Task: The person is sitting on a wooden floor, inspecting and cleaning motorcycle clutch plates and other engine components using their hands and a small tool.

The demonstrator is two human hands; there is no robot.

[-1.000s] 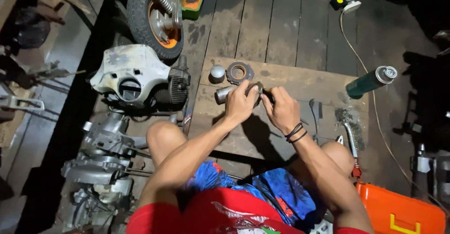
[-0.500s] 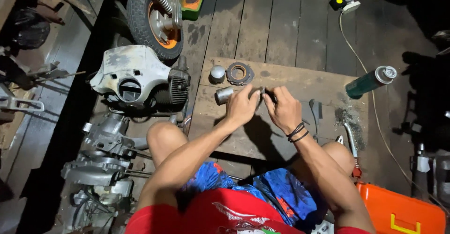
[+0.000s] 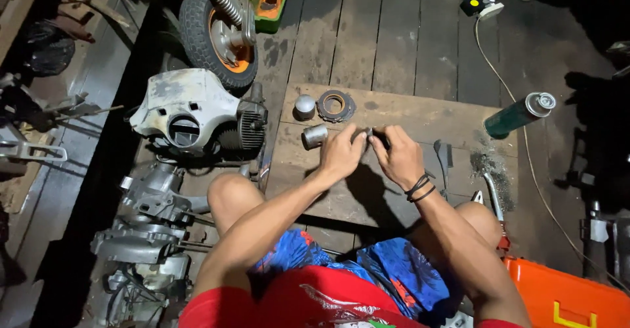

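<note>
Pinching one small dark part (image 3: 376, 135) together: left hand (image 3: 341, 153), right hand (image 3: 400, 157), fingertips meeting over wooden board (image 3: 407, 114); metal cylinder (image 3: 314, 136) just beside.

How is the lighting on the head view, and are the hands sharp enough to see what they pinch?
Head view: light falls on the wooden board from above, corners go dark; left hand and right hand are sharp, casting a shadow toward the knees; the small dark part between them is too hidden to identify; spray can cap glares slightly.
</note>
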